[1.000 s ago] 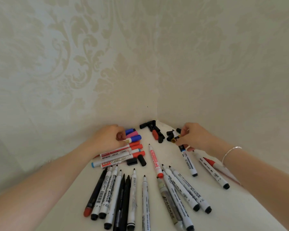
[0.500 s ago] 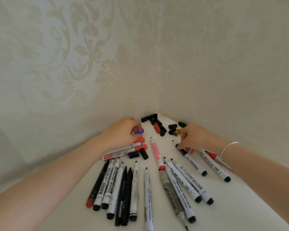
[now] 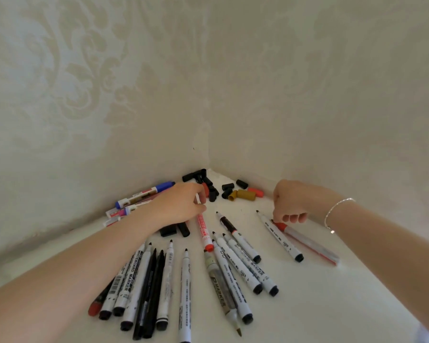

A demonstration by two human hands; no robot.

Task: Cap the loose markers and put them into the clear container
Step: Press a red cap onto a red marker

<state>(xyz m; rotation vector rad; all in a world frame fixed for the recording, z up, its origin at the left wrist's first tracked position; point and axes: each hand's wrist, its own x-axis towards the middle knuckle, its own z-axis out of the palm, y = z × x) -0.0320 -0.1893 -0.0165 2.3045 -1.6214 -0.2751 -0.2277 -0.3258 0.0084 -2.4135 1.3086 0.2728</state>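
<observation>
Left hand [image 3: 177, 206] pinches the red-printed marker [image 3: 203, 231] at its tip — right hand [image 3: 291, 201] hovers over the red-tipped marker [image 3: 305, 240], fingers curled, grasping nothing.

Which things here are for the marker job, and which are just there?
For the job: loose markers, caps, capped markers, left hand, right hand.
Just there: bracelet, wallpaper. No clear container shows.

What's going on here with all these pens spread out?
A person is sorting loose markers on a white table. The left hand pinches the tip end of a red-printed marker; the right hand reaches down at a red-tipped marker. Loose caps sit in the corner. Most markers lie uncapped; no container shows.
</observation>
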